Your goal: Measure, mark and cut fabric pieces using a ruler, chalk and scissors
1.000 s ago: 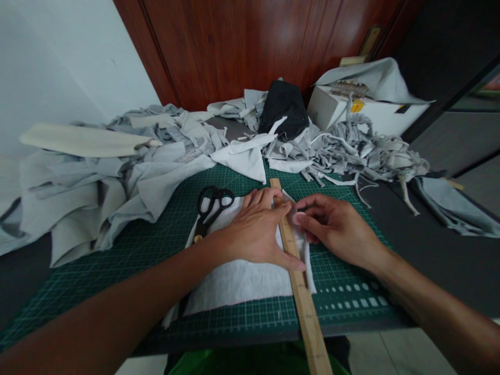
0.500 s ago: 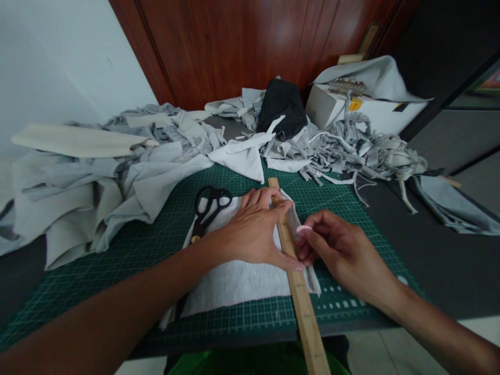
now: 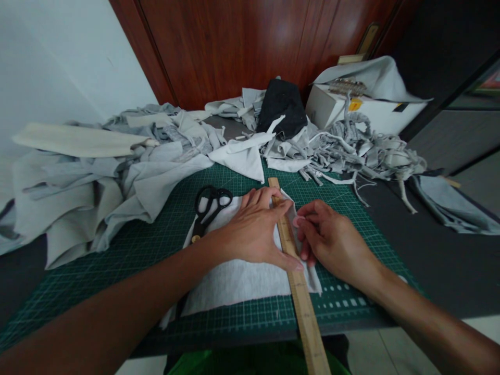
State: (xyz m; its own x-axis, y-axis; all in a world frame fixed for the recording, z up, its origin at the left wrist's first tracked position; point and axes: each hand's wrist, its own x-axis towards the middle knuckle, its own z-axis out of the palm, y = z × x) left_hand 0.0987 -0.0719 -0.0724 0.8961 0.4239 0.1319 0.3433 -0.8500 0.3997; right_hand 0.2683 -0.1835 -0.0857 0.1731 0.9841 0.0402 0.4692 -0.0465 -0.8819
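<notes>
Light grey cloth [image 3: 242, 281] lies on the green cutting mat [image 3: 339, 195]. A wooden ruler [image 3: 304, 307] runs lengthwise over the cloth near its right edge and sticks out past the mat's front edge. My left hand [image 3: 258, 229] presses flat with spread fingers on cloth and ruler, the thumb on the ruler. Just right of the ruler, my right hand [image 3: 332, 234] pinches a small pink disc [image 3: 299, 222] over the folded cloth edge. Black scissors [image 3: 201, 219] rest on the cloth's left side, their blades partly hidden under my left forearm.
A large heap of grey and cream cloth [image 3: 97, 177] covers the left. Behind the mat lie a black cloth bundle [image 3: 283, 108], tangled grey strips [image 3: 351, 140] and a white box [image 3: 324, 107]. More folded grey cloth [image 3: 453, 205] is at the right.
My right hand has moved slightly up and away from me along the ruler with the pink disc, which now shows more of its face. My left hand has stayed in place.
</notes>
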